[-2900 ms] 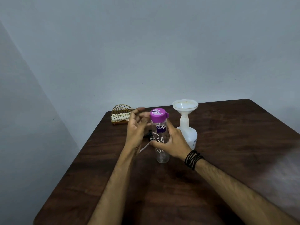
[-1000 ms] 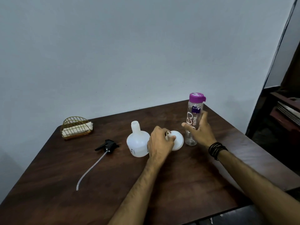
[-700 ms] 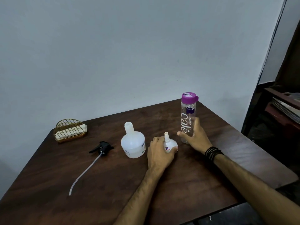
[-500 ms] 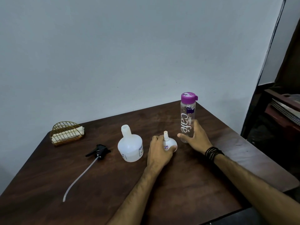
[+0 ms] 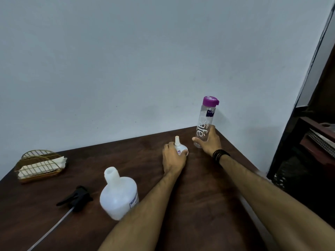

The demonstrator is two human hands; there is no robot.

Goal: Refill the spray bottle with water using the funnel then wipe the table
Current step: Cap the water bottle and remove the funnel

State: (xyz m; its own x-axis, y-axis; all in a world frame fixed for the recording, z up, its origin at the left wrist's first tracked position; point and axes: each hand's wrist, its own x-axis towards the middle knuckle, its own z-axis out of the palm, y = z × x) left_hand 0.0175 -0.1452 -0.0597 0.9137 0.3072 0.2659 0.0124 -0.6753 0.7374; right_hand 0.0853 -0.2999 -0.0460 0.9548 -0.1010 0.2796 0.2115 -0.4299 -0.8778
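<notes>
The white funnel [image 5: 178,146] lies mouth-down on the dark wooden table [image 5: 199,205], spout pointing up, and my left hand [image 5: 173,161] holds it with fingers curled over its cone. My right hand [image 5: 210,141] grips the lower part of a clear water bottle [image 5: 206,120] with a purple cap, near the table's far right corner. The white spray bottle [image 5: 118,194] stands uncapped to the left of my left forearm. Its black trigger head [image 5: 76,198] with a clear dip tube lies on the table further left.
A gold wire holder [image 5: 39,165] with white cloths stands at the far left by the grey wall. The table's right edge runs close beside my right forearm, with dark shelving [image 5: 315,142] beyond it.
The funnel has come off the spray bottle and been set mouth-down on the table under my left hand. My right hand has carried the water bottle to the far right corner. My view has shifted.
</notes>
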